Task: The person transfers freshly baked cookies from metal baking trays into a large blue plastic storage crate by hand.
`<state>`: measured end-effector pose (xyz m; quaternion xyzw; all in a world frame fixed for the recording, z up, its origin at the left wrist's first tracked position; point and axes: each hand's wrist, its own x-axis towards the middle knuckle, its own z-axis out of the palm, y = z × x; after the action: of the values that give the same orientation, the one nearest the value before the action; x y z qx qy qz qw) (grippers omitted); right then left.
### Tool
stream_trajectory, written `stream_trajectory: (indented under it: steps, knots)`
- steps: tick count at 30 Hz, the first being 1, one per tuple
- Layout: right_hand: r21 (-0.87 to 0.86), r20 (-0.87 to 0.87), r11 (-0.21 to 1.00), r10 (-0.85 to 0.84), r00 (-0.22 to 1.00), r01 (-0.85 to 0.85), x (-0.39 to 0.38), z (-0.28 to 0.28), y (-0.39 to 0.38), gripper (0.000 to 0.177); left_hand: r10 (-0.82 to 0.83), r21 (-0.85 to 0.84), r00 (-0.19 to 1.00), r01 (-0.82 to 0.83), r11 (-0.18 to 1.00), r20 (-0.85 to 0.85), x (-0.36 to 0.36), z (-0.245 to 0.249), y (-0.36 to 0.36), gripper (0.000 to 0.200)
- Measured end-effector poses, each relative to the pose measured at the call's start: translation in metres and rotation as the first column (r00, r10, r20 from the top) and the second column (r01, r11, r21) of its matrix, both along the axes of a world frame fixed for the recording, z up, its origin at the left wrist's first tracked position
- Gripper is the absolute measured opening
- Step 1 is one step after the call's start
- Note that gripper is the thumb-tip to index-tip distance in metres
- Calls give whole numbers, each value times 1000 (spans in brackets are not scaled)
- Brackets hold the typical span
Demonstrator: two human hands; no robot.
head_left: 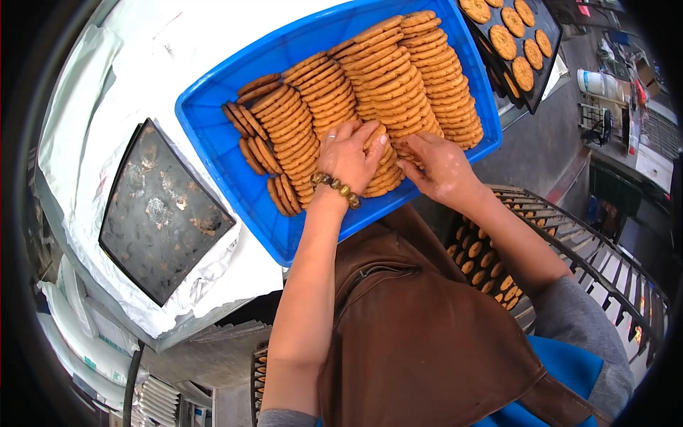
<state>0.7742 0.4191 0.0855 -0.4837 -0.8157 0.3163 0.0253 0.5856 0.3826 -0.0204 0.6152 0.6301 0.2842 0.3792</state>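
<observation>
White sheeting is spread over the worktop (142,64), on which a blue tray (213,135) is set. An empty, stained baking sheet (160,213) lies to the left of the tray, and a second baking sheet (544,71) carrying biscuits is seen beyond its far right corner. Rows of biscuits (398,78) are stood on edge inside the tray. At its near edge a short stack (384,178) is clasped by the left hand (348,158), and a bead bracelet (334,186) is worn at that wrist. The right hand (440,167) is laid against the neighbouring biscuits; whether anything is gripped cannot be told.
</observation>
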Motion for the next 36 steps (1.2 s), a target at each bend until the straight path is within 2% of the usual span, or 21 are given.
stream_trajectory:
  steps: [2, 5, 12, 14, 16, 18, 20, 21, 22, 24, 25, 26, 27, 28, 30, 32, 34, 36]
  knots:
    - [-15, -65, 1000, -7, 998, 6, 2, -2, 2, 23, -50, 7, 991, 51, 999, -128, -3, 0, 0, 50]
    - [2, -84, 1000, -1, 996, 1, -2, 8, 8, 24, 49, 76, 987, -38, 996, -153, -8, 6, 2, 60]
    - [-39, -83, 997, -74, 994, 71, -17, 25, 15, 25, 137, -10, 973, -142, 990, -188, -29, 28, -5, 68]
    - [-68, -25, 987, -144, 989, 142, -29, 38, 16, 24, 195, 34, 975, -193, 981, -102, -39, 40, -13, 66]
    - [-16, -44, 994, -108, 993, 108, -51, 49, 14, 21, 257, 95, 964, -250, 963, -68, -65, 66, -25, 59]
    - [-34, -223, 987, -163, 961, 159, -88, 61, 8, 19, 379, 149, 914, -399, 905, 147, -105, 88, -44, 49]
    - [-72, -301, 987, -159, 940, 144, -136, 59, -3, 20, 590, 318, 780, -624, 713, 208, -151, 89, -73, 29]
    - [-218, -432, 968, -213, 876, 128, -170, 62, -11, 19, 704, 447, 699, -674, 589, 127, -184, 72, -93, 19]
    - [-359, -540, 929, -284, 793, 88, -204, 64, -22, 19, 800, 419, 599, -738, 529, 43, -218, 64, -117, 18]
    - [-647, -493, 762, -448, 745, 30, -275, 61, -39, 22, 956, 231, 293, -930, 285, -1, -280, 29, -169, 22]
    - [-622, -529, 783, -420, 737, 0, -310, 41, -48, 28, 989, 177, 144, -973, 146, -21, -311, 1, -198, 25]
    - [-596, -563, 802, -392, 728, -29, -343, 9, -56, 34, 992, 110, 63, -991, 75, -107, -345, -37, -236, 27]
    - [-608, -463, 793, -399, 791, 45, -374, -15, -59, 40, 992, -176, -120, -976, -125, -40, -365, -48, -258, 27]
    - [-607, -358, 786, -401, 843, 117, -402, -43, -61, 45, 963, -247, -234, -933, -260, -132, -384, -78, -287, 27]
    - [-486, -276, 820, -471, 837, 301, -439, -138, -71, 51, 854, -572, -497, -661, -486, -151, -396, -67, -305, 25]
    - [-338, -40, 851, -439, 898, 401, -449, -190, -78, 49, 795, -680, -584, -517, -520, -164, -391, -85, -331, 23]
    - [-437, 143, 821, -340, 929, 368, -449, -192, -91, 54, 799, -758, -601, -522, -392, 1, -375, -116, -353, 26]
    - [-366, 213, 890, -205, 955, 273, -442, -230, -100, 53, 789, -769, -605, -552, -321, 105, -369, -124, -352, 29]
